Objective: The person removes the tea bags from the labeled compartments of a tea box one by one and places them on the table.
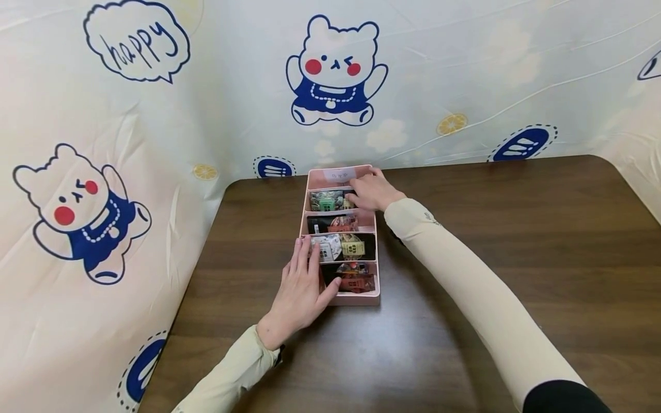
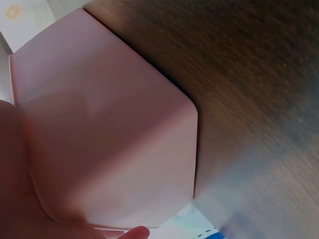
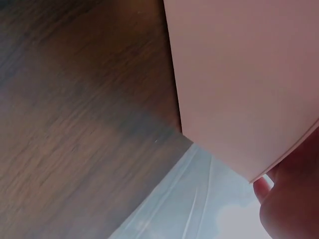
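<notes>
A long pink box point(image 1: 370, 299) split into compartments stands on the table, packed with small wrapped packets. My left hand point(image 1: 299, 287) lies over its near left side, fingers extended across the rim and thumb over the nearest compartment. In the left wrist view, the pink box point(image 2: 109, 129) shows its smooth outer wall, with part of the left hand point(image 2: 15, 174) along the rim. At the far right corner, my right hand point(image 1: 376, 191) has its bent fingers over the rim, one fingertip past the end. The right wrist view shows the right hand point(image 3: 294, 199) at the rim.
The box holds a green packet point(image 1: 326, 203), a silvery packet point(image 1: 327, 248), a yellow-labelled packet point(image 1: 353, 248) and a red packet point(image 1: 357, 283). A dark wooden table point(image 1: 465, 275) lies beneath. Behind and at the left hangs a pale cloth point(image 1: 232, 86) printed with bears.
</notes>
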Demonstrator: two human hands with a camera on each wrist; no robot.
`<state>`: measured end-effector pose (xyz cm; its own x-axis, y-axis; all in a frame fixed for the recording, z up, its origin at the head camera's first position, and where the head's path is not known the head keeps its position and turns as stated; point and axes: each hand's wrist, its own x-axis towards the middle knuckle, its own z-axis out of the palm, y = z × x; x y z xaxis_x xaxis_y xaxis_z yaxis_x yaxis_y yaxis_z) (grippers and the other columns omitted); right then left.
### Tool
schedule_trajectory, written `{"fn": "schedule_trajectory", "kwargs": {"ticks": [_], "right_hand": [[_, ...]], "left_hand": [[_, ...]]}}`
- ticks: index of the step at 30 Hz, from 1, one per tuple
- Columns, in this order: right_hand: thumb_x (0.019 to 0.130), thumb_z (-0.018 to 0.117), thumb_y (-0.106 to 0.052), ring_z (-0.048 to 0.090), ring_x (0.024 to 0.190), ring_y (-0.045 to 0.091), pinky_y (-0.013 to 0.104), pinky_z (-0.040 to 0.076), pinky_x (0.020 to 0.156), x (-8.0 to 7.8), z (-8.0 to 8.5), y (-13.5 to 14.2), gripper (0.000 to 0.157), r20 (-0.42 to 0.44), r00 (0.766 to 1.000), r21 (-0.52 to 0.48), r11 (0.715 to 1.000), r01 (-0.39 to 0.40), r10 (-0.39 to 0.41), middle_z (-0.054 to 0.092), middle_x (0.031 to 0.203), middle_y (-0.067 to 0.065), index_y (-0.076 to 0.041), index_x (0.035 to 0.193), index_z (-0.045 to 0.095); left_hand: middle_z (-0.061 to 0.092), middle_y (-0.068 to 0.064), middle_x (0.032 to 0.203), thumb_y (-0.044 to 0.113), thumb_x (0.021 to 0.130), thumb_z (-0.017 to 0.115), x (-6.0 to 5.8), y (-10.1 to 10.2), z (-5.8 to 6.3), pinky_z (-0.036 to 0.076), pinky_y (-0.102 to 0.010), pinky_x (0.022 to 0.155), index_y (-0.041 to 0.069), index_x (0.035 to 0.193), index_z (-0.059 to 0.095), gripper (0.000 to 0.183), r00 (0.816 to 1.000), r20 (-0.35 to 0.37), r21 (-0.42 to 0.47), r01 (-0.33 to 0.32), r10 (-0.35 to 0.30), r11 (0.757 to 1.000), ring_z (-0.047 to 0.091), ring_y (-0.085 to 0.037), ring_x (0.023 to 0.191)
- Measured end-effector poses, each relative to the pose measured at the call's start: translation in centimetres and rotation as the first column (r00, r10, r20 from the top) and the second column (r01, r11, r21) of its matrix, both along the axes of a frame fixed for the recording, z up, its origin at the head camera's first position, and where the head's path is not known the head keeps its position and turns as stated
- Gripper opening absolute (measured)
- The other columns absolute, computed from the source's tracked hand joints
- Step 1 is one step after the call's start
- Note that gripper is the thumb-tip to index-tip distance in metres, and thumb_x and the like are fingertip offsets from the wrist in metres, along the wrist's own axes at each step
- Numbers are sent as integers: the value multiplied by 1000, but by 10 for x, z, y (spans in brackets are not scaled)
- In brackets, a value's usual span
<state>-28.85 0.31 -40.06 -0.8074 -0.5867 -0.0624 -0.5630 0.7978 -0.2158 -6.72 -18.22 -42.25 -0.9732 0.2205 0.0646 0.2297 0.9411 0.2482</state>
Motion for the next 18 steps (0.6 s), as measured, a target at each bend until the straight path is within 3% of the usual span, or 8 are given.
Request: {"fn": "schedule_trajectory", "kwargs": {"ticks": [18], "right_hand": [[100, 47, -26, 64, 93, 22, 52, 18, 114, -1, 1, 3, 22, -2, 1000, -99, 995, 21, -21, 69, 84, 1, -15, 91, 64]], "left_hand": [[10, -18, 161, 56, 92, 48, 0, 3, 0, 34, -63, 104, 2, 151, 27, 83, 999, -37, -2, -40, 40, 999, 6, -40, 149]]}}
